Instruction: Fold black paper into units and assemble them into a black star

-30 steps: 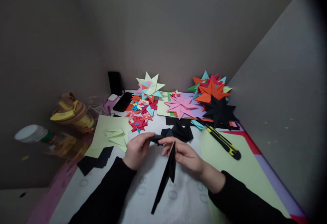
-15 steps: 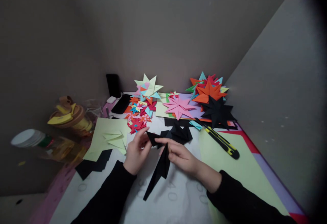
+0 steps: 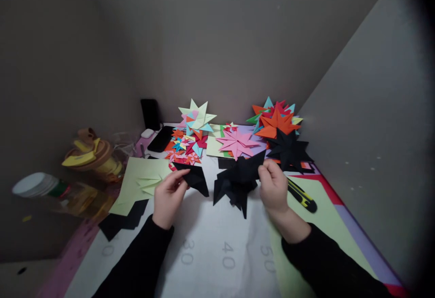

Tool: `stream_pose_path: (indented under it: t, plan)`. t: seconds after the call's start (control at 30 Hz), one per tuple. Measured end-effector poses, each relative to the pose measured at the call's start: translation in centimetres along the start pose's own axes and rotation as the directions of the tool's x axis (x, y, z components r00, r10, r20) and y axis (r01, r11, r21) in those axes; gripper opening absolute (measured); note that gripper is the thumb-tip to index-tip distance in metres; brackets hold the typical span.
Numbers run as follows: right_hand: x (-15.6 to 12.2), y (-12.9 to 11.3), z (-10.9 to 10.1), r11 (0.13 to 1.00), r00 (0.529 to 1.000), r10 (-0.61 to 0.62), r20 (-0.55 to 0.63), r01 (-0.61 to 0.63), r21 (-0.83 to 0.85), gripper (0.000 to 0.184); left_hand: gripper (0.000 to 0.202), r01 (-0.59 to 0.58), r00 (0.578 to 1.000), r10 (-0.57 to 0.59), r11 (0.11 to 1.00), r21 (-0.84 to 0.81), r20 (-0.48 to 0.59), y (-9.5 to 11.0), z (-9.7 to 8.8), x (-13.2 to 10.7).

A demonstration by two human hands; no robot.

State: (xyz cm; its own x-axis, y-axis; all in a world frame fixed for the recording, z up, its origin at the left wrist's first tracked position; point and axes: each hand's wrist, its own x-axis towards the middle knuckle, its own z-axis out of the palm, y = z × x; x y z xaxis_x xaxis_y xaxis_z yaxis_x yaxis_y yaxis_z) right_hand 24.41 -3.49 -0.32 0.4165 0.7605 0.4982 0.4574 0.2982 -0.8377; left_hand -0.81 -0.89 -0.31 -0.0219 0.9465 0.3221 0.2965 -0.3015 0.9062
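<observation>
My left hand (image 3: 167, 194) pinches a small folded black paper piece (image 3: 194, 178) just above the white mat (image 3: 217, 248). My right hand (image 3: 273, 187) grips the upper edge of a partly assembled black paper star (image 3: 238, 180), lifted a little off the mat, its points hanging down. The two black pieces are apart, a short gap between them. Both sleeves are black.
Finished paper stars lie at the back: pale green (image 3: 198, 116), pink (image 3: 238, 142), orange (image 3: 277, 124), black (image 3: 288, 149). A yellow-black utility knife (image 3: 302, 195) lies right of my right hand. Light green sheets (image 3: 142, 181), black scraps (image 3: 124, 218), a phone (image 3: 161, 137), bottles (image 3: 50, 189) stand left.
My right hand has dropped the long black folded strip and moved up and right to grip the black star cluster. My left hand shifted left holding the small black piece.
</observation>
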Motion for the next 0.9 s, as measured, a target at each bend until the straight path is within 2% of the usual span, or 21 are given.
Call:
stream_pose_path:
  t: [0.07, 0.1, 0.23, 0.33, 0.53, 0.73, 0.9]
  plan:
    - [0.5, -0.2, -0.1, 0.995, 0.999, -0.041, 0.031, 0.044, -0.091, 0.026, 0.019, 0.103, 0.995, -0.103, 0.99, -0.098, 0.0, 0.3, 0.0, 0.1]
    - [0.5, -0.3, 0.1, 0.993, 0.996, -0.044, 0.076, 0.051, -0.104, 0.026, 0.019, 0.146, 0.989, -0.142, 0.979, -0.143, 0.037, 0.4, 0.1, 0.0]
    - [-0.2, -0.9, 0.8, 0.997, 0.962, -0.027, 0.271, 0.047, -0.069, 0.021, 0.016, 0.264, 0.933, -0.198, 0.944, -0.199, 0.3, 0.6, 1.2, -0.9]
    - [-0.8, -1.2, 1.1, 0.996, 0.939, -0.049, 0.341, 0.071, -0.052, 0.02, 0.014, 0.302, 0.889, -0.207, 0.935, -0.184, 0.409, 0.4, 2.0, -1.4]
    - [-1.2, -1.4, 1.3, 0.993, 0.907, -0.059, 0.418, 0.096, -0.068, 0.02, 0.015, 0.288, 0.885, -0.199, 0.944, -0.16, 0.421, 0.2, 2.1, -1.6]
    - [-1.0, -1.2, 1.1, 0.992, 0.942, -0.047, 0.333, 0.082, -0.093, 0.02, 0.014, 0.255, 0.888, -0.187, 0.96, -0.112, 0.419, 0.3, 1.8, -1.5]
    - [-1.4, -1.4, 1.4, 0.988, 0.91, -0.066, 0.409, 0.118, -0.103, 0.02, 0.014, 0.267, 0.883, -0.188, 0.955, -0.131, 0.43, 0.6, 2.0, -1.5]
